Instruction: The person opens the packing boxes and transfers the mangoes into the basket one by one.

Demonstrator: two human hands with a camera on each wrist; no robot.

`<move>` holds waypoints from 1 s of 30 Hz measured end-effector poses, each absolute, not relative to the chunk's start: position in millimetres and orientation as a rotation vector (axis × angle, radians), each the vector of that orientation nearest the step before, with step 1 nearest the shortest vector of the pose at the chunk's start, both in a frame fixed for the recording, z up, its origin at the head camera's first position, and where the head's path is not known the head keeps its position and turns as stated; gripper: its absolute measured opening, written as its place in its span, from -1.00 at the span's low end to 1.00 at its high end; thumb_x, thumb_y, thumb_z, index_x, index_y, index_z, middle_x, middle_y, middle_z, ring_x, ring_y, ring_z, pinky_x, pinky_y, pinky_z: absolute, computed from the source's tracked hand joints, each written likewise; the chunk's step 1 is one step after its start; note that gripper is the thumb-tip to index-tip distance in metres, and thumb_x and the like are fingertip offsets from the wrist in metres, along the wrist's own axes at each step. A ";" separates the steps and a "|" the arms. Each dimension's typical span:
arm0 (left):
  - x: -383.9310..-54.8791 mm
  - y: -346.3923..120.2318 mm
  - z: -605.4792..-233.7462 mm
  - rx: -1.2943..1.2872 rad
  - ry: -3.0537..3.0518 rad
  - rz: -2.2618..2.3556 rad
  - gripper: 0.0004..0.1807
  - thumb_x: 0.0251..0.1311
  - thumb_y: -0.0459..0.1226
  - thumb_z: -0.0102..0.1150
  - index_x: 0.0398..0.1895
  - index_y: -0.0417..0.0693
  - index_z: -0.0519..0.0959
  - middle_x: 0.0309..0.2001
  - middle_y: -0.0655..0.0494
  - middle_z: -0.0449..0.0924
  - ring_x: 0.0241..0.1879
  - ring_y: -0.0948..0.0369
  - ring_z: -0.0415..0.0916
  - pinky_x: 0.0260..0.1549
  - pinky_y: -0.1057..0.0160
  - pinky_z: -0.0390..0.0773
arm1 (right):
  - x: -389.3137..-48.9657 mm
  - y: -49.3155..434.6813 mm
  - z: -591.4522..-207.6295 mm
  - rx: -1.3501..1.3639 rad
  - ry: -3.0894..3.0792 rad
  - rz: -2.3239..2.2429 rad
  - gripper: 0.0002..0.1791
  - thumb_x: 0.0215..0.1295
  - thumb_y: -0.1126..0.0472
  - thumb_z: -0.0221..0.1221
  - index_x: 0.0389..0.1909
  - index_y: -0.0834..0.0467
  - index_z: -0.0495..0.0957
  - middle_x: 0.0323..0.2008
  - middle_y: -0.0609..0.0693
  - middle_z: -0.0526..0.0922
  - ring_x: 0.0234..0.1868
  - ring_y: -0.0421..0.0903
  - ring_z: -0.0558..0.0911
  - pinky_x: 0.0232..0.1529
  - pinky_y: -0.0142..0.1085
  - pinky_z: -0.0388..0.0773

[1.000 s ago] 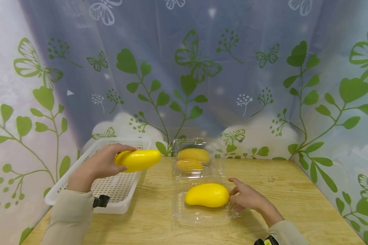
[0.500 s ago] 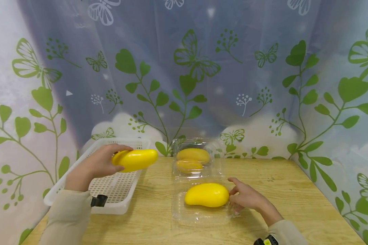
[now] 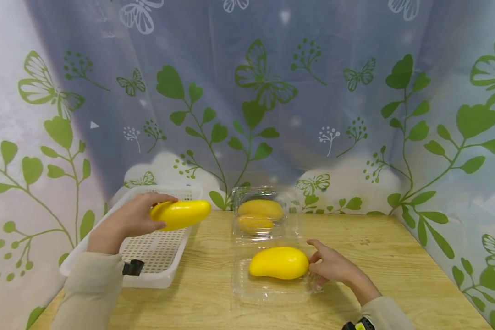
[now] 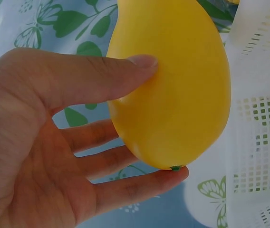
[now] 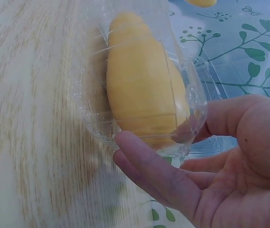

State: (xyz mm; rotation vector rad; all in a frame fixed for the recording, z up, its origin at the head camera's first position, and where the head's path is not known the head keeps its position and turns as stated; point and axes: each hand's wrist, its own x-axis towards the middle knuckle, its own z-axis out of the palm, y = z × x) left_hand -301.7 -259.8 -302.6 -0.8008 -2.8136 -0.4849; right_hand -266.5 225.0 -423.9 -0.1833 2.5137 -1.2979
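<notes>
My left hand (image 3: 136,219) grips a smooth yellow mango (image 3: 181,215) by its wider end, above the right part of a white basket. In the left wrist view, the thumb lies on the mango's near side, and a small green tip (image 4: 175,167) shows at its lower end. My right hand (image 3: 334,266) pinches the right edge of an open clear plastic clamshell box (image 3: 241,291). A second mango (image 3: 278,263) lies in this box, beside the right fingertips. In the right wrist view, the thumb shows through the plastic wall, with fingers (image 5: 147,164) outside.
The white basket (image 3: 171,275) with a mesh bottom stands at the left on the wooden table (image 3: 206,293). Behind the front mango, two more yellow mangoes (image 3: 260,209) show through clear plastic. A patterned curtain (image 3: 334,114) hangs along the table's back edge.
Over the last second my left hand has shifted slightly left with the mango. My right hand and the box have stayed in place.
</notes>
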 end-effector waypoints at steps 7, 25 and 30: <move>-305.0 -259.7 -303.7 -0.804 -2.832 -0.495 -0.38 0.05 -0.41 0.48 0.27 -0.11 0.61 0.18 -0.14 0.68 0.05 -0.07 0.62 0.08 -0.23 0.60 | -265.6 226.4 -424.3 -0.221 2.501 -1.296 -0.11 0.34 0.36 0.16 0.60 0.34 -0.06 0.02 0.31 0.64 -0.50 -0.03 0.67 -0.43 -0.14 0.71; -309.5 -263.2 -300.9 -0.795 -2.859 -0.493 -0.39 0.05 -0.39 0.47 0.26 -0.09 0.62 0.19 -0.15 0.67 0.02 -0.08 0.62 0.07 -0.23 0.61 | -264.6 226.4 -422.7 -0.240 2.487 -1.310 -0.11 0.34 0.36 0.14 0.60 0.36 -0.08 0.01 0.32 0.63 -0.45 -0.01 0.69 -0.44 -0.16 0.71; -313.0 -265.0 -298.3 -0.794 -2.870 -0.481 -0.41 0.07 -0.39 0.47 0.24 -0.10 0.62 0.19 -0.18 0.67 0.03 -0.10 0.63 0.09 -0.24 0.60 | -264.9 227.1 -422.2 -0.230 2.488 -1.313 -0.11 0.34 0.36 0.14 0.60 0.35 -0.08 0.01 0.31 0.63 -0.45 -0.01 0.69 -0.44 -0.15 0.71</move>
